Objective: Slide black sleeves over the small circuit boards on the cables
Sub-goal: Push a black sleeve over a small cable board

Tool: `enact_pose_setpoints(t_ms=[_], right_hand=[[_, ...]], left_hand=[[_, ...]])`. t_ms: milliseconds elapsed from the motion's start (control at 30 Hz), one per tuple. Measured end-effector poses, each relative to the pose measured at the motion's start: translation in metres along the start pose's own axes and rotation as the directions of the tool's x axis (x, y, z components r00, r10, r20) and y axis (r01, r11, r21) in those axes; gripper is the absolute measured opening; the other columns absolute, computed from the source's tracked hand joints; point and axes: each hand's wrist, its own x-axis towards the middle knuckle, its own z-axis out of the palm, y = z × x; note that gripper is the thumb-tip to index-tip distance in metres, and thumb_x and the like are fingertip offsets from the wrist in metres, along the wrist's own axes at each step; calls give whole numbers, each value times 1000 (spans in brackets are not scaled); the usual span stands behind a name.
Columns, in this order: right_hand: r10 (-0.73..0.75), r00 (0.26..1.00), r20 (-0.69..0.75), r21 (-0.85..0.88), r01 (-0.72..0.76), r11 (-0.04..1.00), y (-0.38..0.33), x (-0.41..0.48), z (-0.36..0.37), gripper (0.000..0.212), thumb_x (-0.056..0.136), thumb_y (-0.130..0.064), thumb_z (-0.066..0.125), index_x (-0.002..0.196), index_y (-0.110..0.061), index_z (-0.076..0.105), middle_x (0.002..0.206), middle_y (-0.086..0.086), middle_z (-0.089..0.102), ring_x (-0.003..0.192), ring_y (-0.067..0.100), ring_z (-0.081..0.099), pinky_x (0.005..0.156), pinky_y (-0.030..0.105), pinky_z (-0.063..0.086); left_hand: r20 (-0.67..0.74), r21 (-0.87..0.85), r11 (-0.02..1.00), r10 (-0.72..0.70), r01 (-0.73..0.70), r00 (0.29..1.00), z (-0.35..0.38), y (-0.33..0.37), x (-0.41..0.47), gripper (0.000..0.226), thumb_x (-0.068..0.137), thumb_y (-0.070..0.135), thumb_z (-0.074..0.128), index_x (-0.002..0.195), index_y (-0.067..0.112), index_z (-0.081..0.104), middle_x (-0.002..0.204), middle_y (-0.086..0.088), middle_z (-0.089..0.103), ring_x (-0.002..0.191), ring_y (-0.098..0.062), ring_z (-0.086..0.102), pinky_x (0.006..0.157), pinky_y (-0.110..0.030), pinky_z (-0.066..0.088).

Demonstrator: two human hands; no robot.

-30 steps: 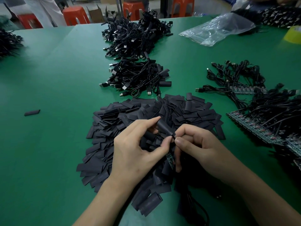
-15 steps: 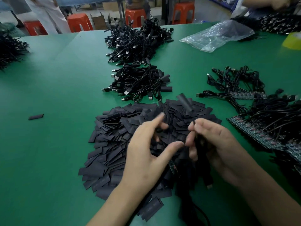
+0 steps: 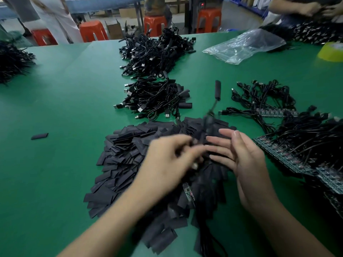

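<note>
Premises: an electronics assembly workshop, bench-work section. One long green work table (image 3: pixel 74 89) carries bulk stock: heaps of black USB cables (image 3: pixel 154 52), a mound of cut black sleeves (image 3: pixel 126 145), and small circuit boards (image 3: pixel 278 154) joined in strips. Orange plastic stools (image 3: pixel 93 32) and cardboard boxes (image 3: pixel 115 29) stand beyond. A second worker's hands (image 3: pixel 311 8) are busy at the far corner.

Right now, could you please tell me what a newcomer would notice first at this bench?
The broad pile of flat black sleeves fills the centre of the green table, with the blurred left hand and open right hand over it. Beyond lie two tangled heaps of black cables; at the right, strips of green circuit boards with cables attached.
</note>
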Motion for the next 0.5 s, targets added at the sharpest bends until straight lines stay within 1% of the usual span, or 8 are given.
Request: enact_pose_setpoints(t_ms=[67, 133, 233, 267, 333, 400, 433, 500], right_hand=[[-74, 996, -46, -83, 70, 994, 3, 5, -5, 26, 109, -32, 44, 112, -15, 64, 100, 8, 79, 87, 24, 77, 69, 28, 61], [-127, 988, -92, -121, 115, 986, 6, 9, -11, 24, 108, -29, 44, 107, -15, 64, 93, 7, 78, 78, 21, 74, 64, 26, 60], [-183, 973, -138, -162, 160, 974, 9, 13, -18, 21, 108, -22, 45, 101, -14, 63, 82, 4, 72, 69, 16, 66, 57, 26, 55], [-199, 969, -146, -181, 172, 968, 11, 14, -19, 20, 108, -21, 46, 99, -14, 63, 79, 3, 70, 68, 16, 64, 56, 26, 53], [-224, 963, -148, -214, 190, 958, 14, 14, -20, 19, 106, -20, 47, 97, -15, 63, 77, 1, 68, 66, 16, 61, 55, 26, 51], [-243, 959, -142, -234, 206, 950, 15, 15, -20, 18, 106, -20, 49, 96, -14, 63, 76, 1, 66, 66, 15, 59, 55, 26, 50], [-253, 958, -136, -247, 214, 945, 15, 14, -20, 18, 105, -21, 50, 96, -15, 64, 75, 0, 66, 65, 13, 58, 56, 27, 49], [-268, 958, -105, -303, 226, 926, 16, 13, -20, 19, 103, -26, 50, 94, -17, 64, 75, -1, 66, 65, 12, 58, 58, 30, 49]], left_hand=[[-93, 168, 986, -2, 18, 996, -24, -10, 26, 21, 94, 36, 72, 78, 21, 72, 66, 9, 72, 60, -5, 66, 58, -23, 47], [-135, 304, 951, -20, 61, 991, -45, -22, 56, 24, 94, 38, 71, 75, 24, 70, 67, 7, 72, 64, -9, 69, 59, -26, 47], [-228, 467, 879, 11, 99, 974, -66, -43, 102, 28, 96, 37, 70, 76, 18, 71, 71, 0, 73, 68, -19, 68, 66, -33, 50], [-262, 486, 865, 8, 125, 965, -71, -49, 115, 27, 97, 37, 69, 82, 15, 74, 77, -3, 74, 74, -21, 69, 71, -35, 53], [-294, 510, 839, -39, 191, 955, -77, -56, 130, 33, 98, 38, 68, 113, 9, 75, 107, -12, 76, 101, -29, 70, 91, -40, 53], [-283, 584, 781, -60, 221, 957, -75, -57, 129, 52, 97, 40, 68, 137, 6, 62, 131, -17, 64, 124, -34, 58, 106, -42, 45], [-279, 621, 760, -13, 191, 960, -71, -55, 122, 55, 97, 41, 68, 139, 7, 60, 133, -17, 60, 127, -34, 53, 107, -42, 43], [-216, 636, 770, 102, 61, 971, -60, -44, 100, 45, 94, 44, 69, 129, 16, 67, 124, -9, 61, 117, -25, 56, 101, -40, 47]])
